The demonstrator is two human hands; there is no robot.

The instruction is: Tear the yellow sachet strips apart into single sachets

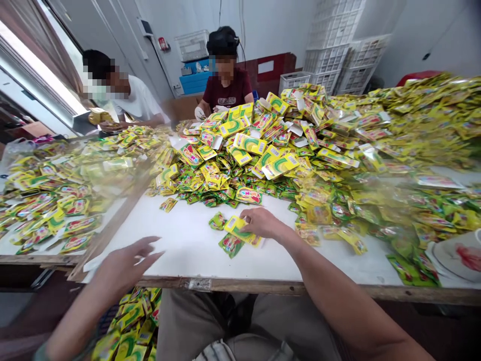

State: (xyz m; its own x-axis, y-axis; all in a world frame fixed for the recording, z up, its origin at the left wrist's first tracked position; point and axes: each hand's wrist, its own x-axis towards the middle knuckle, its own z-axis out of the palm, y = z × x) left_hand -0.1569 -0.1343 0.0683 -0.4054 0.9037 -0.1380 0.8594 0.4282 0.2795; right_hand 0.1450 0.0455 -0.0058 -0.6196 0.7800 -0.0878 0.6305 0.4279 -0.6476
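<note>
My right hand [262, 223] has its fingers curled on a flat yellow cardboard box [237, 226] with a green curve and a barcode, over the white tabletop [180, 240]. Under and beside that box lie a green sachet [230, 244] and another small green sachet [217, 221]. My left hand [126, 260] hovers above the table's front edge, fingers apart, holding nothing. Just beyond my right hand, a box with red lettering [248, 195] lies at the foot of a large pile of yellow boxes [248, 144] mixed with green and yellow sachets.
A wooden strip [112, 228] divides the table on the left, with more packets [48, 205] beyond it. At the right edge stands a white container [460, 255] with a red flower. Packets [131, 321] sit below the table. Two people [227, 93] work across from me.
</note>
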